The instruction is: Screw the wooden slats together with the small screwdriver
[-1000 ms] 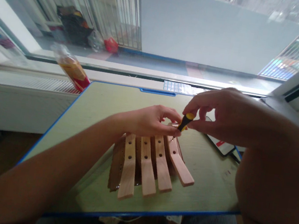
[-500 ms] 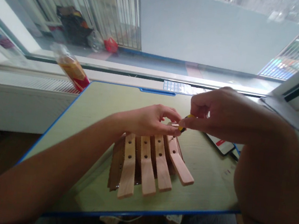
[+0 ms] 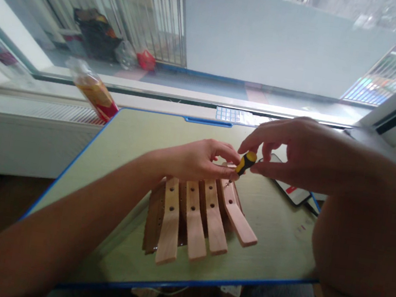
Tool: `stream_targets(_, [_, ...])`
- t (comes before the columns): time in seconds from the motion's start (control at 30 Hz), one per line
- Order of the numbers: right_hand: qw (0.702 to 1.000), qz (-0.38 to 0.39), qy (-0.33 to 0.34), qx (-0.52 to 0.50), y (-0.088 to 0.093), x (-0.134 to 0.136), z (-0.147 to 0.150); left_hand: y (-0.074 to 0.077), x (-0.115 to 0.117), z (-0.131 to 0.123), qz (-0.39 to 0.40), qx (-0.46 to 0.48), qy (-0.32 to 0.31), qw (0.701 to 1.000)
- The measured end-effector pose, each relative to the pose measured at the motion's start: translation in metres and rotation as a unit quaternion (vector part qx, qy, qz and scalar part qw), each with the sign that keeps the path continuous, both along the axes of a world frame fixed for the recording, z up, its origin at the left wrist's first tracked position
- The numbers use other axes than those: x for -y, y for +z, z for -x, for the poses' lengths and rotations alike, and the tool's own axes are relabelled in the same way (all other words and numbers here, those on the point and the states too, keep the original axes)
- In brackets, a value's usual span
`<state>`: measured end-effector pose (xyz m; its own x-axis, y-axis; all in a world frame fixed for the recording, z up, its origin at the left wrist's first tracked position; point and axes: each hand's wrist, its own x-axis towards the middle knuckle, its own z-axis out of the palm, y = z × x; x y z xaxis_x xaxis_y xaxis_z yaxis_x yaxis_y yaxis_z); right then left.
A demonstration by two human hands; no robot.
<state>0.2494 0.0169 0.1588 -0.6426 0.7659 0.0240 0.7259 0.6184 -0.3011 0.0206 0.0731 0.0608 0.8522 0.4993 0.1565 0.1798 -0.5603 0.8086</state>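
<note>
A short yellow-and-black screwdriver (image 3: 246, 163) stands tilted, its tip at the upper part of the rightmost wooden piece (image 3: 241, 223). My left hand (image 3: 204, 159) reaches over the tops of the wooden pieces, thumb and fingers closed about the screwdriver's lower end. Around the handle's top, my right hand (image 3: 286, 148) has its thumb and fingers spread apart; the thumb is close beside the handle. Further bent wooden pieces (image 3: 198, 232) with dark holes lie side by side to the left, on brown cardboard (image 3: 153, 221). My left hand hides their upper ends.
The pale table (image 3: 132, 144) has a blue edge. A phone-like flat device (image 3: 296, 194) lies under my right forearm. Beyond the left corner leans a plastic bottle (image 3: 97, 95) with a red-and-yellow label. A window with a sill runs along the back.
My right hand has loosened its fingers from the screwdriver handle and drawn slightly back, so more of the handle shows. My left hand and the wooden pieces have stayed nearly still.
</note>
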Motion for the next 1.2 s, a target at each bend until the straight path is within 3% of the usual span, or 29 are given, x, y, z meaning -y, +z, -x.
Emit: stream_targets(1.2, [0.993, -0.047, -0.077, 0.073, -0.0014, -0.0029, 0.0091, 0.0033, 0.0005, 0.0, 0.003, -0.005, -0.011, 1.0])
